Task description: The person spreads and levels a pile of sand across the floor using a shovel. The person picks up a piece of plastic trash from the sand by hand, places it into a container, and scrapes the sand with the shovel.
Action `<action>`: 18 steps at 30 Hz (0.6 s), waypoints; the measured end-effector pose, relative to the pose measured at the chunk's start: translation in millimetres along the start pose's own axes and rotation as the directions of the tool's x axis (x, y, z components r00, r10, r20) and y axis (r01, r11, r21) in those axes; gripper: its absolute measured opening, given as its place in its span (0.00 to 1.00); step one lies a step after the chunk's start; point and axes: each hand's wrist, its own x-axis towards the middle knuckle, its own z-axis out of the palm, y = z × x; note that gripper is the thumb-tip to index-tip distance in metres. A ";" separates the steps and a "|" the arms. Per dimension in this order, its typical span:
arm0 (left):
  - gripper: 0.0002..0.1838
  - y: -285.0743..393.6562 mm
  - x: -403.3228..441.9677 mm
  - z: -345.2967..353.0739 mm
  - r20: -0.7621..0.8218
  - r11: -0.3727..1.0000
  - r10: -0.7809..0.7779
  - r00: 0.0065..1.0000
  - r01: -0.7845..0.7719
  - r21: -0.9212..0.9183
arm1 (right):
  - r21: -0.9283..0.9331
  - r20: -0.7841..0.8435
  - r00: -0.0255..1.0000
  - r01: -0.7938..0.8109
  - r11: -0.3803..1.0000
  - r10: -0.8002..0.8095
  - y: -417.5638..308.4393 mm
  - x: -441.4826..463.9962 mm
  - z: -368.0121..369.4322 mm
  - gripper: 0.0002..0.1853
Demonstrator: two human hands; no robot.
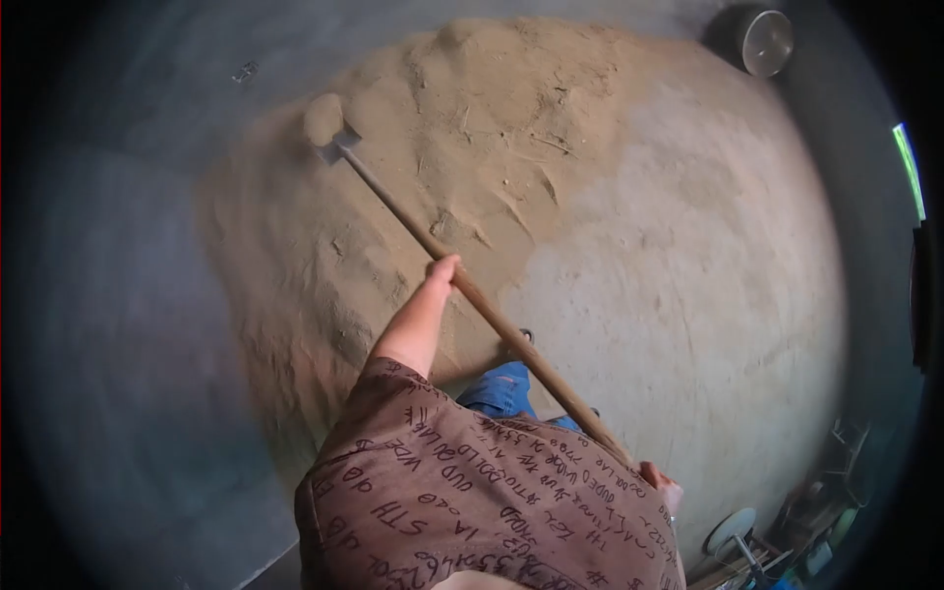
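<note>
A shovel with a long wooden handle slants across the view from upper left to lower right. Its metal blade carries a heap of sand and is at the upper left of a broad sand pile. My left hand is wrapped around the middle of the handle. Near the handle's rear end, by my right side, my right hand is closed on it, partly hidden by my brown printed shirt.
A round metal bowl is at the far right, by the wall. Smooth floor spreads right of the sand, thinly dusted. At the lower right are a round-topped stand and cluttered items. A bluish wall rises on the left.
</note>
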 end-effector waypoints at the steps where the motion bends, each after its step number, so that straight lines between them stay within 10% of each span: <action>1: 0.12 -18.4 -11.1 9.1 0.079 0.994 -0.025 0.997 0.033 -0.108 | -0.041 0.013 1.000 -0.022 0.999 0.022 17.3 -11.0 -8.8 0.04; 4: 0.09 -116.2 -43.0 66.4 0.216 0.898 -0.142 0.966 0.218 -0.382 | -0.165 -0.075 0.996 -0.063 0.984 0.051 74.5 -57.3 -23.1 0.05; 10: 0.06 -284.1 -214.6 181.5 0.253 0.933 -0.328 0.910 0.354 -0.067 | -0.458 -0.009 0.942 -0.303 0.836 0.336 219.8 -165.4 -104.9 0.06; 18: 0.10 -352.9 -334.6 219.8 0.483 0.796 -0.565 0.669 0.596 0.105 | -0.548 -0.138 0.966 -0.260 0.795 0.220 312.3 -225.5 -199.0 0.08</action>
